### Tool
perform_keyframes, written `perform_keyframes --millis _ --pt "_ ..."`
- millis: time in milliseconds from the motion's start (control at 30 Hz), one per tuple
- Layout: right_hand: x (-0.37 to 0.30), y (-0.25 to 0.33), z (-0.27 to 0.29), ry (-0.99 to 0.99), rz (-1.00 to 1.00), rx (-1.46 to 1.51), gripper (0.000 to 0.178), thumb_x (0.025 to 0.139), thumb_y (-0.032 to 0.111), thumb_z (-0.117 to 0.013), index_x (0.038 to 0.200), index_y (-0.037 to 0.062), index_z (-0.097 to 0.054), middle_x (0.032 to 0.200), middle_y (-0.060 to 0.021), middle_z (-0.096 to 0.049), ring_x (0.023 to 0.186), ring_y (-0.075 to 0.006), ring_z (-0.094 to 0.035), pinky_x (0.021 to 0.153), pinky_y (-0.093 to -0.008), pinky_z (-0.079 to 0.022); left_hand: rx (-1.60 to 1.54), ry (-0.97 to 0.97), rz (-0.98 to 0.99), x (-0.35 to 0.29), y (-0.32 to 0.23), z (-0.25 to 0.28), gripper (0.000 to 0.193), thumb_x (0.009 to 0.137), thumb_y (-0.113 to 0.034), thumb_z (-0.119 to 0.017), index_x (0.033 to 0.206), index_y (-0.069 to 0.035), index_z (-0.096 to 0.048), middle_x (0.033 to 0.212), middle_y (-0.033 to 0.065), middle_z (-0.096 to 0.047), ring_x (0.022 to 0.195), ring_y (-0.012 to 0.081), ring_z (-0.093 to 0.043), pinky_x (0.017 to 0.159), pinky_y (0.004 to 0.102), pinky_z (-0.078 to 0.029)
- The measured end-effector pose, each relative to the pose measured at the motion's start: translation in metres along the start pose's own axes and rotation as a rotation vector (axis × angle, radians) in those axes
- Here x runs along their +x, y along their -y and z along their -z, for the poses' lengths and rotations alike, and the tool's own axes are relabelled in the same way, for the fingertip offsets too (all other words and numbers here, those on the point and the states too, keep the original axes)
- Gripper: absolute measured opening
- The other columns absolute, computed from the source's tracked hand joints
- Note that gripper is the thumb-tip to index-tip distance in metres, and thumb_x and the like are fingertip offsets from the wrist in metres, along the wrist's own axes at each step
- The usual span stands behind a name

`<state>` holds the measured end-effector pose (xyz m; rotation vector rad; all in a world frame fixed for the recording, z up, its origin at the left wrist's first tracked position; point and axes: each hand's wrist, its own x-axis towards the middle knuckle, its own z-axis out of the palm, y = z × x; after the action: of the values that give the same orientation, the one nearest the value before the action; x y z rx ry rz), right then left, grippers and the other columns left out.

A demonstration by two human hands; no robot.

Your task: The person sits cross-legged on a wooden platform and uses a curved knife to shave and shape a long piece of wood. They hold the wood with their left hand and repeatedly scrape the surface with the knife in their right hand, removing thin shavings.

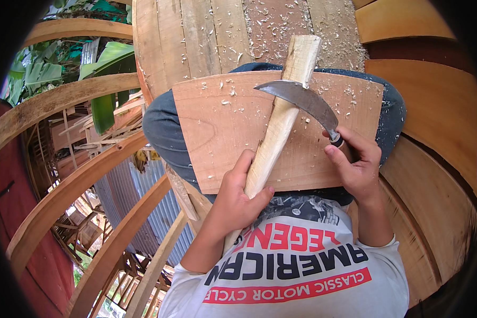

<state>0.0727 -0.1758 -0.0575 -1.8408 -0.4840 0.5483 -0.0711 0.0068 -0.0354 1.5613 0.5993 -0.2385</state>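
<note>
Our left grip (237, 193) is closed round the stick (273, 143), which slants over the board (217, 127) on our lap; our right grip (358, 164) holds the sickle (307, 99), blade across the stick. We seem to be shaving it; the next stroke likely wants a shallow angle.

Board (222, 132) – on legs (167, 132) | stick (276, 132) o/ bd, ctr | sickle (305, 98) – across stick

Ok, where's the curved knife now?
In the head view, the curved knife is right of centre, held in the right hand and crossing the wooden stick.
</note>
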Motion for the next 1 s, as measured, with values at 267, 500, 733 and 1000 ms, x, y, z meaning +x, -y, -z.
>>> perform_keyframes --millis 267,500,733,1000 --pt "0.000 0.001 0.008 -0.073 0.050 -0.009 0.034 0.073 0.004 -0.075 0.104 -0.0058 -0.063 0.081 -0.0159 -0.068 0.073 -0.0107 -0.063 0.066 -0.0219 -0.047 -0.096 0.056 0.079 -0.004 0.005 0.002 0.038 0.074 -0.007 -0.063 0.107 0.002 -0.045 0.078 0.0101 -0.049 0.074 0.0135 -0.044 0.067 0.0267 -0.040" --pt "-0.002 0.007 0.008 0.023 -0.129 0.113 0.030 0.076 0.005 -0.073 0.103 -0.0048 -0.064 0.090 -0.0136 -0.069 0.081 -0.0125 -0.064 0.072 -0.0249 -0.048 -0.060 0.024 0.062 -0.004 0.004 0.000 0.042 0.074 -0.007 -0.063 0.110 0.003 -0.045 0.080 0.0105 -0.050 0.075 0.0143 -0.046 0.068 0.0274 -0.041" --pt "-0.004 0.018 0.005 0.168 -0.323 0.253 0.026 0.079 0.005 -0.069 0.104 -0.0049 -0.064 0.094 -0.0106 -0.068 0.087 -0.0109 -0.062 0.076 -0.0241 -0.048 -0.066 0.016 0.086 -0.003 0.006 -0.002 0.042 0.074 -0.008 -0.063 0.111 0.003 -0.045 0.078 0.0110 -0.050 0.073 0.0146 -0.046 0.066 0.0274 -0.041" --pt "0.001 0.014 0.007 0.268 -0.049 0.069 0.026 0.078 0.006 -0.071 0.100 -0.0064 -0.064 0.088 -0.0129 -0.069 0.081 -0.0136 -0.064 0.072 -0.0253 -0.049 -0.006 -0.005 0.000 -0.001 0.006 -0.002 0.043 0.073 -0.009 -0.062 0.110 0.004 -0.045 0.077 0.0104 -0.049 0.072 0.0149 -0.045 0.066 0.0275 -0.041"
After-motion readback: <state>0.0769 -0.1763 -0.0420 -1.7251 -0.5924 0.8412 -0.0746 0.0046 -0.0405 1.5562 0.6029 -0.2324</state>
